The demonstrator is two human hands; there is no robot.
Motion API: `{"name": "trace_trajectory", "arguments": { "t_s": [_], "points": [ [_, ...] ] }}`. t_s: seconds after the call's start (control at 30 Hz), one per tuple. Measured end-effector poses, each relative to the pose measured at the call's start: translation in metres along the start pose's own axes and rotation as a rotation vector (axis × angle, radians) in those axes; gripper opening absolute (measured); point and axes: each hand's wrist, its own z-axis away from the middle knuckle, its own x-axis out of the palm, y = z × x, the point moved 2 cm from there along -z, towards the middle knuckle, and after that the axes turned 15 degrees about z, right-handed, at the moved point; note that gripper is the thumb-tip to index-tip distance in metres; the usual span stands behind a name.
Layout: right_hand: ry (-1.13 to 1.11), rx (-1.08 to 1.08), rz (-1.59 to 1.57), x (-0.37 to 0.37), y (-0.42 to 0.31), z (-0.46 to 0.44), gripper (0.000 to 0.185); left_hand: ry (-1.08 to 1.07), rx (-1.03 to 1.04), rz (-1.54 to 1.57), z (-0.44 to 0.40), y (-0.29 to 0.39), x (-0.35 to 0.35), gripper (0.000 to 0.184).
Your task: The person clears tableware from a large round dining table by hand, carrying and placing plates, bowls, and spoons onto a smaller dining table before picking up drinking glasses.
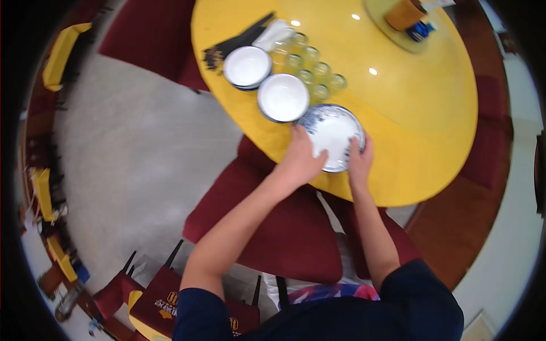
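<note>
A white plate with a blue patterned rim (334, 139) lies at the near edge of the round yellow table (409, 153); whether others are stacked beneath it I cannot tell. My left hand (302, 158) grips its left side, with the thumb over the rim. On the opposite side, my right hand (360, 160) holds the rim between thumb and fingers. Just left of the plate stand white bowls (283, 98), and farther left is a stack of white bowls (247, 66). Several small upturned-looking glasses (321, 70) cluster behind them.
Black chopsticks (242, 41) and white spoons (274, 35) lie beyond the bowls. A round turntable (392, 35) carries an orange container (405, 14) and a blue item (420, 31). Dark red chairs (284, 233) stand against the table's near side.
</note>
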Motion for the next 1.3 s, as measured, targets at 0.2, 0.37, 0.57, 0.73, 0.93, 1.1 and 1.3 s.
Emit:
{"name": "trace_trajectory", "arguments": {
  "t_s": [0.2,0.37,0.57,0.73,0.93,1.1,1.3],
  "points": [
    [-0.038,0.082,-0.191,0.008,-0.017,0.009,0.034,-0.065,-0.241,0.182,-0.002,0.023,-0.015,0.080],
    [-0.016,0.107,-0.184,0.007,-0.016,0.006,0.033,0.006,-0.197,0.252,0.002,0.024,-0.009,0.086],
    [-0.085,0.224,-0.428,0.011,0.002,-0.001,0.030,0.120,-0.253,0.536,0.005,0.011,-0.004,0.067],
    [-0.109,0.270,-0.507,0.007,0.002,-0.003,0.029,0.109,-0.317,0.452,0.002,0.016,-0.016,0.054],
    [-0.155,0.265,-0.559,0.011,0.006,-0.007,0.029,0.215,-0.245,0.285,0.008,0.008,-0.008,0.061],
    [-0.186,0.274,-0.558,0.011,0.006,-0.006,0.028,0.197,-0.205,0.407,0.020,0.020,-0.016,0.052],
    [-0.189,0.280,-0.524,0.010,0.011,-0.009,0.029,0.182,-0.267,0.394,0.018,0.019,-0.016,0.058]
  ]
}}
